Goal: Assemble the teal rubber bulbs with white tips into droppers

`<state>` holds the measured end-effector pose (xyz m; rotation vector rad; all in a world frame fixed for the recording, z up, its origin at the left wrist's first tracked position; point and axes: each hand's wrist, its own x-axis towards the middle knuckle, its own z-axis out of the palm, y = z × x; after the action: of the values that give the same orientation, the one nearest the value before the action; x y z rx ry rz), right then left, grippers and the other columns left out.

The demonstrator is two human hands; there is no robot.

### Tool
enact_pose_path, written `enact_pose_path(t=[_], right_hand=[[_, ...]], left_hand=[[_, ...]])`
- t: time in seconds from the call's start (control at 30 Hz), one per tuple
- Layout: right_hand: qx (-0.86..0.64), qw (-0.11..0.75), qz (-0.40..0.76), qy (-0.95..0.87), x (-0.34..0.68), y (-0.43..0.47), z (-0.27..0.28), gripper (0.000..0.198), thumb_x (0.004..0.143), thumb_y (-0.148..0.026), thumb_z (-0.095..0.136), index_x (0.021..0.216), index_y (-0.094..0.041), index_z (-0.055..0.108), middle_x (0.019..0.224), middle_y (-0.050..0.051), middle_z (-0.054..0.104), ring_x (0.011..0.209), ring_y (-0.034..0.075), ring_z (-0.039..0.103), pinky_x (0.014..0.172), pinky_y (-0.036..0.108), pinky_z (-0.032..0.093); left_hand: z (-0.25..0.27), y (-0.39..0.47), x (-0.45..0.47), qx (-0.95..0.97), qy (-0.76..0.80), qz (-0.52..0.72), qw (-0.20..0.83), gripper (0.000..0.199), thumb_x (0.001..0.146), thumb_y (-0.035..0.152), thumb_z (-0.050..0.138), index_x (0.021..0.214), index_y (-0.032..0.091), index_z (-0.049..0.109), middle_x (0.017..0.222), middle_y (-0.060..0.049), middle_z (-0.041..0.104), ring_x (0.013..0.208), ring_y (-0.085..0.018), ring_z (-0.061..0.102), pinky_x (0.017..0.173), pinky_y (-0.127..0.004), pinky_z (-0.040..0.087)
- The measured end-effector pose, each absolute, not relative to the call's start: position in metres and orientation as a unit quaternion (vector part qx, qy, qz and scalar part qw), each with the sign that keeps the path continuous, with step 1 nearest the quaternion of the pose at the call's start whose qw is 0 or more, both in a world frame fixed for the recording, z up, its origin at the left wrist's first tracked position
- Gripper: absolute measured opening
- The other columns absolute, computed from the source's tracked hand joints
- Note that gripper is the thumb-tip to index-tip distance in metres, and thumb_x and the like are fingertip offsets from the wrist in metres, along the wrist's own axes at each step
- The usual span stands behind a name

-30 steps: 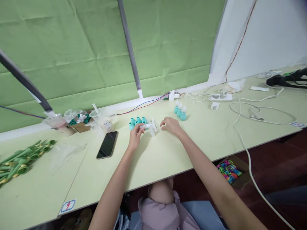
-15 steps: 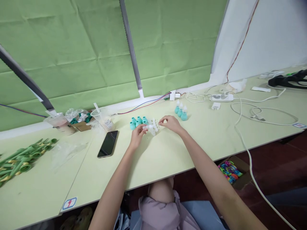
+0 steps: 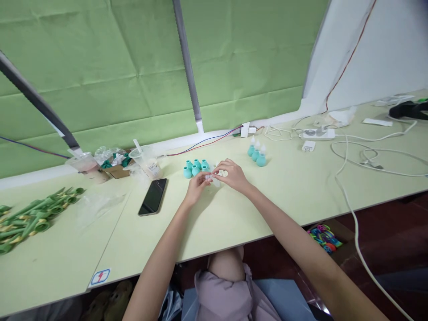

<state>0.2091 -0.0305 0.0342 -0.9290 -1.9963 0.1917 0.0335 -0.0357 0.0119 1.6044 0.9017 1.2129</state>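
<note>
My left hand [image 3: 196, 188] is closed on a small translucent white nozzle-like piece [image 3: 208, 177] above the table. The right hand [image 3: 234, 176] meets it there, thumb and fingertips pinched at the piece's right end; whatever they hold is too small to make out. Just behind the left hand, several open-necked teal bulbs [image 3: 195, 169] stand upright in a cluster. More small white pieces [image 3: 216, 182] lie under and behind my fingers, partly hidden. To the right stand three teal bulbs with white tips [image 3: 261, 159].
A phone [image 3: 153, 197] lies left of my hands. Behind it are a plastic cup with a straw [image 3: 147, 164], another cup [image 3: 89, 168] and a small carton [image 3: 118, 170]. Green plastic parts [image 3: 36, 216] are heaped far left. A power strip [image 3: 317, 134] and white cables lie right.
My right hand has moved left, and its fingertips now meet the white piece in my left hand. The whole view has shifted slightly.
</note>
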Motion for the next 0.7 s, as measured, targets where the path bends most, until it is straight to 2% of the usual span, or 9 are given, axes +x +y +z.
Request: enact_pose_path(t=[0.43,0.6,0.7], right_hand=[[-0.371,0.424,0.123,-0.817,0.2104,-0.0299,0.0373,0.016,0.078,-0.039,0.061,0.078,-0.025,0.070,0.079,0.002,0.065,0.082,0.016,0.050,0.070,0.026,0.036],[-0.362,0.426,0.141,-0.817,0.2087,-0.0282,0.0351,0.015,0.077,-0.039,0.062,0.081,-0.027,0.071,0.081,0.002,0.065,0.081,0.016,0.050,0.070,0.027,0.037],[-0.359,0.426,0.139,-0.819,0.2080,-0.0290,0.0350,0.015,0.076,-0.039,0.063,0.080,-0.027,0.071,0.082,0.002,0.065,0.081,0.016,0.050,0.071,0.027,0.037]], left_hand=[[0.0130,-0.0370,0.0329,0.649,0.350,0.483,0.472,0.038,0.069,0.043,0.065,0.092,0.015,0.057,0.087,-0.005,0.062,0.076,-0.013,0.056,0.071,-0.027,0.045],[0.0153,-0.0383,0.0336,0.672,0.356,0.470,0.448,0.041,0.074,0.051,0.057,0.093,0.015,0.058,0.076,-0.003,0.060,0.065,-0.011,0.051,0.066,-0.026,0.043],[0.0153,-0.0373,0.0335,0.674,0.363,0.468,0.441,0.041,0.073,0.051,0.058,0.091,0.014,0.059,0.071,-0.002,0.058,0.063,-0.010,0.049,0.061,-0.024,0.041]])
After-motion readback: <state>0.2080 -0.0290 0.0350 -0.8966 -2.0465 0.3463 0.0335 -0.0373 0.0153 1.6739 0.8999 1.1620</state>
